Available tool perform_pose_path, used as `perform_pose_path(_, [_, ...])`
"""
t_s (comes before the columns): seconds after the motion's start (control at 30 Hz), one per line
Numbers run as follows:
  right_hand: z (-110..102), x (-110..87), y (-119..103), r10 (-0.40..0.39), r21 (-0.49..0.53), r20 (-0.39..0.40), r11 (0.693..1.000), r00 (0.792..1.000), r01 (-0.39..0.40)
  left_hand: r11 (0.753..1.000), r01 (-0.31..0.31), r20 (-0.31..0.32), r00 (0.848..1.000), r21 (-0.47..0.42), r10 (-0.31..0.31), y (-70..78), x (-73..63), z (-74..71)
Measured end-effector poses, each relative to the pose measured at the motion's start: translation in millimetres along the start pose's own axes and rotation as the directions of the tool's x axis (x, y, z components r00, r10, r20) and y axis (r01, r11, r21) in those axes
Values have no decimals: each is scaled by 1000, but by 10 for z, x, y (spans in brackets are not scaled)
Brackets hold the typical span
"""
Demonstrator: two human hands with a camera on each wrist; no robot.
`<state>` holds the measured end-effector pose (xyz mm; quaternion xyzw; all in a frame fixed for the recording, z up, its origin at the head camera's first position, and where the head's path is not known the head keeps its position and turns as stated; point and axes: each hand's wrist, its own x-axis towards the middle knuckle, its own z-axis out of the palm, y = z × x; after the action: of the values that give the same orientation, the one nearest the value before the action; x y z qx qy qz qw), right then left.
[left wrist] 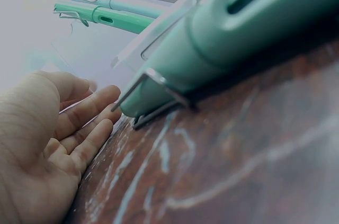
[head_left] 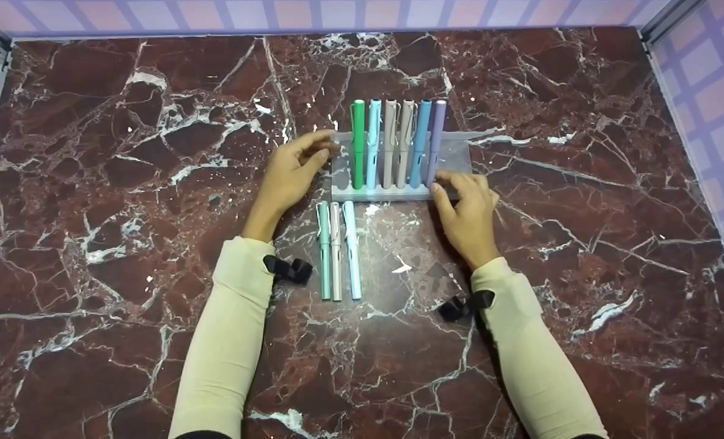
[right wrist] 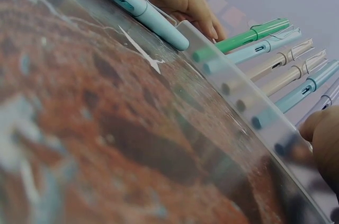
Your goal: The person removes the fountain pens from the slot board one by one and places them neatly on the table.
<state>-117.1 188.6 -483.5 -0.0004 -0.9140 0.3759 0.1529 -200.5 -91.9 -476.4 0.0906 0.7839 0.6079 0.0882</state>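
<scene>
A clear pen stand (head_left: 459, 155) holds a row of capped pens with wire clips. From the left come a green pen (head_left: 358, 143), a light blue pen (head_left: 373, 143), two beige-grey pens (head_left: 390, 143), a blue pen (head_left: 421, 143) and a purple pen (head_left: 437, 140). My left hand (head_left: 291, 171) is at the stand's left end, fingers loosely bent and nothing in them. At the front right, my right hand (head_left: 468, 210) has its thumb and index finger beside the purple pen's lower end. Whether they pinch it is unclear; the right wrist view crops this hand.
In front of the stand, a teal pen (head_left: 324, 250), a grey pen (head_left: 336, 250) and a pale blue pen (head_left: 352, 250) lie side by side on the red marbled table (head_left: 154, 341). Patterned walls (head_left: 691, 73) border the table.
</scene>
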Motion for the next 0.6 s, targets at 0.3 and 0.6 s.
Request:
perform_pose_path(0.3, [1, 0, -7, -7, 3, -10, 1000, 1000, 7, 999, -37, -13, 999, 13, 37, 11, -2, -2])
perform_pose_path(0.6, [2, -3, -8, -6, 5, -4, 1000, 1000, 6, 999, -41, -11, 999, -1, 41, 0, 2, -2])
